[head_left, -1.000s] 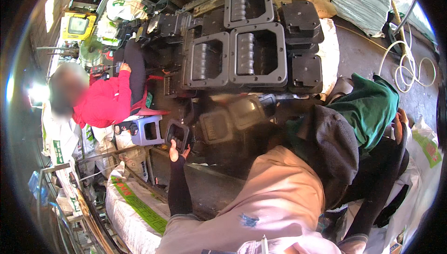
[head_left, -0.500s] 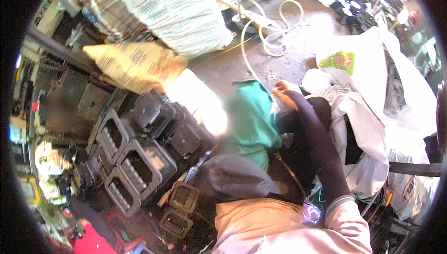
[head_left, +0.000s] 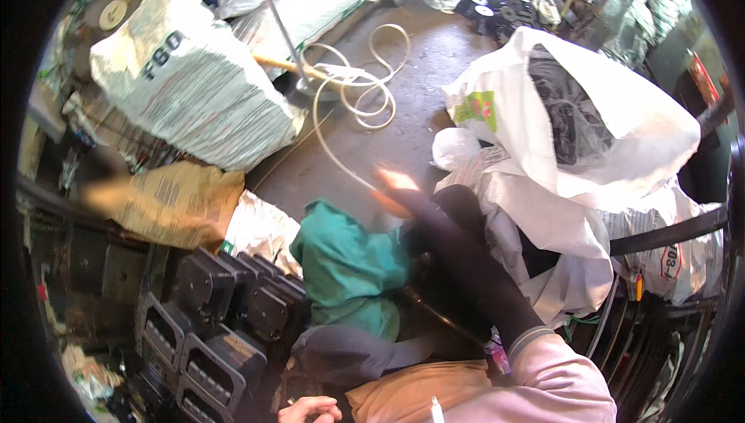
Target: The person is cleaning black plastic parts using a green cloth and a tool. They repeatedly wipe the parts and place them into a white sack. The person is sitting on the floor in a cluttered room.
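Evidently the white hose (head_left: 339, 161) runs far-left from the right hand (head_left: 396, 192), the nearer one; the left hand (head_left: 310, 410) sits right of the black frames (head_left: 231, 370); whether either grip is closed, one cannot tell.

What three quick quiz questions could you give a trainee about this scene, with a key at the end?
1. Multiple choice: what colour is the cloth beside the right hand? A: red; B: green; C: yellow.

2. True or false: the pale hose runs in one straight line across the floor.

3. Short answer: which hand shows at the lower edge, near the black housings?

Key: 1. B. 2. False; it lies in loose loops. 3. The left hand.
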### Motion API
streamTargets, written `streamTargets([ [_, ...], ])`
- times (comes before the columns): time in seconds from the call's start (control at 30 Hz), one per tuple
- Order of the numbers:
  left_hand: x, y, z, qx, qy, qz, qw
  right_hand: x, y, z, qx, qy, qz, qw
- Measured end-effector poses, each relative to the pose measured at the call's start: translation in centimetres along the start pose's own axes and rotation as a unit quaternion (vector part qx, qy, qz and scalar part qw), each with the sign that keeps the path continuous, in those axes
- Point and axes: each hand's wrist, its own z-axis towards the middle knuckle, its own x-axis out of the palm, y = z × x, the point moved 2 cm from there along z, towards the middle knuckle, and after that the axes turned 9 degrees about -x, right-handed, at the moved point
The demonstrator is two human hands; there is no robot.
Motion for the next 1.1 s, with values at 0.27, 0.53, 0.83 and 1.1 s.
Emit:
streamTargets([
  [0.27, 5.6, -12.2, 13.9, 0.445, 0.079, -0.106, 0.885, -1.4, 1.4, -0.9, 0.090, 0.081, 0.031, 0.992],
  [0.53, 7.1, -12.7, 16.6, 0.394, 0.241, -0.124, 0.878, -1.5, 2.2, -0.8, 0.078, 0.084, 0.060, 0.992],
  [0.83, 8.3, -9.0, 21.4, 0.327, 0.215, -0.020, 0.920, -1.0, 2.2, -0.6, 0.063, 0.081, 0.071, 0.992],
  [1.1, 10.3, -1.5, 24.0, -0.094, 0.053, -0.332, 0.937, -1.4, 2.9, -0.9, 0.072, 0.056, 0.072, 0.993],
])
